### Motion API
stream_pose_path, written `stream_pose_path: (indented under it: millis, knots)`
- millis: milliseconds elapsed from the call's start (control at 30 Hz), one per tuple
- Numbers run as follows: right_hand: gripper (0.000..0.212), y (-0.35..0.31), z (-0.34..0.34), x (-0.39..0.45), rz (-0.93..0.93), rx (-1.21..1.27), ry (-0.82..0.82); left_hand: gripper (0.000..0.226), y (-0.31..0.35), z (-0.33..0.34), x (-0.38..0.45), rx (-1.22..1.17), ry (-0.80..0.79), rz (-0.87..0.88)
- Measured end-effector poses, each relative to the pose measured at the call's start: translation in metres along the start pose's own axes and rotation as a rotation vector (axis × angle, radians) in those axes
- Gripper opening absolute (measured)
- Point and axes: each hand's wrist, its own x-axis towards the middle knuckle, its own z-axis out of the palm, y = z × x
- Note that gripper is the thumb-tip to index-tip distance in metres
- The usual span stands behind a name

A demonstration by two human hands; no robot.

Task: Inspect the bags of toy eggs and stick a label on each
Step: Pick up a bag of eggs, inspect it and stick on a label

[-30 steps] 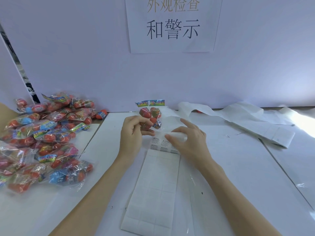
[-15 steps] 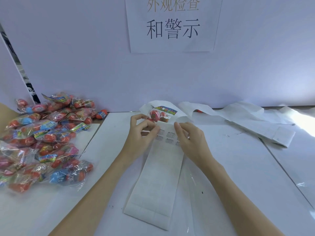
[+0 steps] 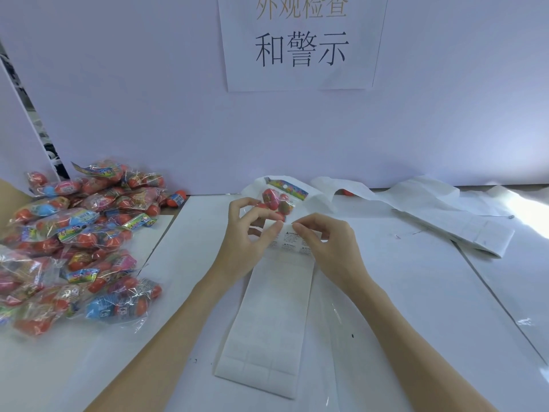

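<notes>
Left hand [image 3: 248, 233] curls fingers, pinching label sheet [image 3: 276, 295] top edge, egg bag [image 3: 277, 200] behind its fingers | right hand [image 3: 323, 239] pinches a label beside it | bare bench [image 3: 416, 292] right of sheet; bag pile [image 3: 74, 242] left | since a second ago, bag lowered, hands closed together.

Heap of egg bags [image 3: 80, 242] left; bare table [image 3: 401, 292] right.
</notes>
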Motion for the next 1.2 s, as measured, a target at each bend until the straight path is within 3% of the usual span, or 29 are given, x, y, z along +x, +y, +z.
stream_pose_path:
  millis: [67,267,433,667,900,1067,1200]
  knots:
    - [0.014,0.0009,0.0015,-0.0003,0.017,-0.001,-0.008,0.004,0.0008,-0.0002,0.0001,-0.007,-0.017,-0.015]
    - [0.008,0.0013,-0.0002,0.0017,0.081,0.077,-0.029,0.025,0.0026,-0.0014,0.0038,-0.010,0.061,-0.095]
    - [0.029,0.0011,0.0000,0.0008,0.132,0.043,-0.037,0.044,0.0016,-0.0046,0.0043,0.006,0.120,-0.126]
    - [0.039,0.0019,-0.0024,0.0007,0.135,0.020,-0.054,0.007,-0.0014,-0.0043,0.0035,-0.055,0.052,-0.098]
    - [0.003,-0.0025,0.0011,0.0001,0.098,0.071,-0.054,0.014,-0.0027,-0.0055,0.0045,-0.024,0.073,-0.133]
    - [0.018,-0.0027,0.0014,-0.0013,0.118,0.087,-0.076,0.018,-0.0023,-0.0037,0.0039,-0.117,0.027,-0.175]
    - [0.019,-0.0020,0.0024,-0.0020,0.111,0.100,-0.066,0.031,-0.0059,-0.0046,0.0068,-0.009,0.092,-0.191]
